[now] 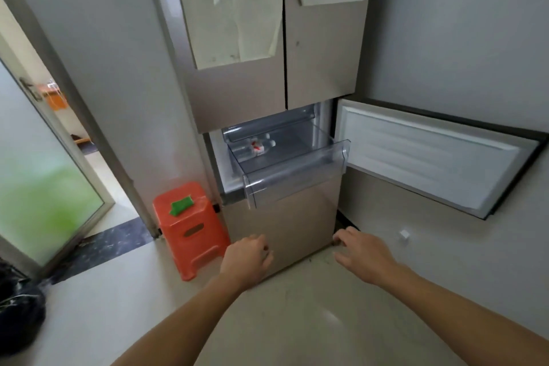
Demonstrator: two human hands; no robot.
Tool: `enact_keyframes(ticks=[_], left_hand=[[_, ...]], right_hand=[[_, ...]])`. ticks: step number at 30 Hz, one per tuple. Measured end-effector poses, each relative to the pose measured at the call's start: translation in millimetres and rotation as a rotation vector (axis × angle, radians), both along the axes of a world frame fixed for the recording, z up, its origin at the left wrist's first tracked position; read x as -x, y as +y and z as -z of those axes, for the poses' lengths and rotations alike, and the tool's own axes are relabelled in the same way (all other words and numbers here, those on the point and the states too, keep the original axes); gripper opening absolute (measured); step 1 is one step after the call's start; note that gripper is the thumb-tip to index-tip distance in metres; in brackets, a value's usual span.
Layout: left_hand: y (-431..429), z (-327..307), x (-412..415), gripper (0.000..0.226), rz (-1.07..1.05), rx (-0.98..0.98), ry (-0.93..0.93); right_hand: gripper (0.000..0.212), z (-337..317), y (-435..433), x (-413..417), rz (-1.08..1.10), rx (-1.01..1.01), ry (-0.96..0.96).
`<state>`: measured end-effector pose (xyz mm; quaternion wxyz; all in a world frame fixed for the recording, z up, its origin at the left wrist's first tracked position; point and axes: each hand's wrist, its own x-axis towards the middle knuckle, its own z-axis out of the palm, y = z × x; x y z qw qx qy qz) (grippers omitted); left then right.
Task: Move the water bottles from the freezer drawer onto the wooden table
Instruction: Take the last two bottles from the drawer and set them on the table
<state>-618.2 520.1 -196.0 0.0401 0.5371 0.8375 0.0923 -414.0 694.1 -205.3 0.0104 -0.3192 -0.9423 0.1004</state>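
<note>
A clear plastic freezer drawer is pulled out of the beige fridge. Inside it, at the back left, lie water bottles with white caps and red-and-white labels; how many I cannot tell. The freezer door is swung open to the right. My left hand hangs below the drawer in front of the lower fridge panel, fingers loosely curled, holding nothing. My right hand is level with it to the right, near the fridge's lower right corner, fingers relaxed and empty. The wooden table is out of view.
An orange plastic stool with a green cloth on top stands left of the fridge. An open glass door and doorway lie further left. A black bag sits on the floor at the far left. Papers hang on the upper fridge doors.
</note>
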Motion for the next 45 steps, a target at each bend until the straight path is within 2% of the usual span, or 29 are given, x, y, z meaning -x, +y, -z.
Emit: enact_keyframes(ticks=[5,11,16,18,20,22,24,29,41,43,45], left_hand=[[84,-3,31,0.026,-0.068,-0.026,-0.022],[147,0,80,0.027,-0.150,0.035,-0.008],[200,19,145,0.050,-0.170,0.067,0.048],[221,29,167,0.056,-0.173,0.098,0.052],[239,38,182,0.055,-0.171,0.162,0.031],[253,47,189,0.049,-0.170,0.218,-0.005],[259,51,192,0.040,-0.186,0.232,-0.017],[256,44,186,0.036,-0.226,0.201,-0.037],[249,45,120,0.034,-0.408,0.088,-0.052],[249,45,117,0.035,-0.434,0.108,-0.054],[249,46,114,0.036,-0.443,0.110,-0.057]], right_hand=[[0.038,-14,97,49,-0.071,-0.032,0.046],[0.046,-18,170,135,-0.190,-0.124,0.033],[0.075,-4,243,225,-0.204,-0.215,-0.126],[0.075,5,269,255,-0.184,-0.202,-0.227],[0.065,14,292,273,-0.181,-0.169,-0.348],[0.047,19,309,277,-0.193,-0.146,-0.407],[0.033,23,319,274,-0.219,-0.121,-0.377],[0.017,25,325,262,-0.332,-0.101,-0.271],[0.015,32,334,215,-0.470,-0.030,-0.190],[0.023,30,333,215,-0.487,0.003,-0.221],[0.036,27,336,215,-0.475,0.131,-0.276]])
